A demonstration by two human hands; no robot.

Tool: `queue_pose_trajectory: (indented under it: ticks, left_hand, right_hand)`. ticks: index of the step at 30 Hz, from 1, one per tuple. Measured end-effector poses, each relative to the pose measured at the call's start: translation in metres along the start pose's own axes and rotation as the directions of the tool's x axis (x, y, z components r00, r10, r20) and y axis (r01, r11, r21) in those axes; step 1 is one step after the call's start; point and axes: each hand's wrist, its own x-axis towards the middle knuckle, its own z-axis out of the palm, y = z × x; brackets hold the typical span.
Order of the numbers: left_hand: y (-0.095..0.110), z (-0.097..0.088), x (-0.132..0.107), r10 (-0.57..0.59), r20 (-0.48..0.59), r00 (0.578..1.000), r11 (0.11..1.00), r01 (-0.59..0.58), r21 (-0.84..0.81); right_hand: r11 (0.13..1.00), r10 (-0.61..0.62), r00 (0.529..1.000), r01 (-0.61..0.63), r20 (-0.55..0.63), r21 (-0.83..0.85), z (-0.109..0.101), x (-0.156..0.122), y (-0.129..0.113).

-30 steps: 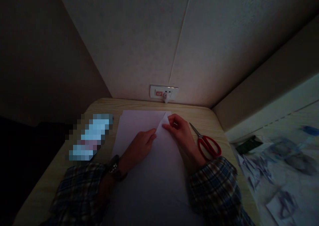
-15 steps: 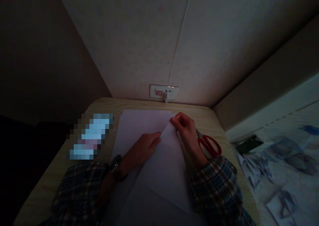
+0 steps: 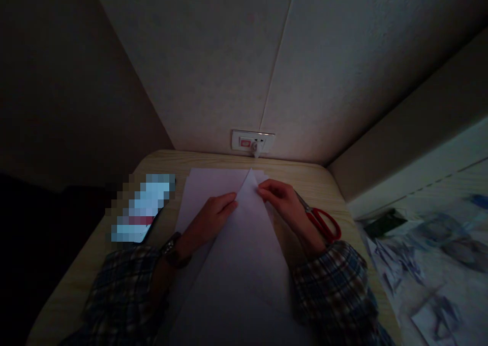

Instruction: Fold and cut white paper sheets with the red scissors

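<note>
A folded sheet of white paper (image 3: pixel 244 254) with a pointed top lies over other white sheets (image 3: pixel 204 183) on the wooden table. Its left slanted edge is pinched between the thumb and fingers of my left hand (image 3: pixel 215 214), which wears a watch on the wrist. My right hand (image 3: pixel 280 196) holds the right edge just below the tip, fingers curled and thumb pressed in. Red-handled scissors (image 3: pixel 324 224) lie beside my right wrist, their blades partly hidden behind it.
A lit phone (image 3: pixel 147 208), blurred out, rests on the table (image 3: pixel 163 157) at the left. At the back, a wall socket (image 3: pixel 252 141) has a plug in it. Paper scraps (image 3: pixel 396 264) and a dark green object (image 3: pixel 387 223) lie on a lower surface to the right.
My right hand has slid from the paper's tip slightly down its right edge, leaving the point exposed. The tip now points further up and left. My left hand has shifted slightly left.
</note>
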Motion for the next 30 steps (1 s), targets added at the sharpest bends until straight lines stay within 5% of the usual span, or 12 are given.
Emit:
queue_pose_trajectory:
  ticks: [6,18,24,30]
  left_hand:
    - [0.004,0.001,-0.003,-0.008,-0.012,1.000,0.995,0.007,-0.098]
    - [0.002,0.002,-0.003,-0.016,-0.180,0.983,0.997,0.001,-0.082]
    - [0.005,0.001,-0.003,-0.062,-0.157,0.986,0.982,0.032,-0.185]
    - [0.006,0.001,-0.004,-0.048,-0.250,0.967,0.996,0.027,-0.084]
  right_hand:
    - [0.990,0.005,0.998,-0.013,-0.059,-0.141,0.010,-0.003,0.000]
    - [0.988,0.081,0.990,-0.064,0.116,-0.143,0.016,-0.003,0.003]
    - [0.969,0.027,0.997,-0.008,0.073,-0.247,0.019,-0.005,0.003]
    - [0.951,0.010,0.991,0.032,0.135,-0.307,0.025,-0.006,0.007]
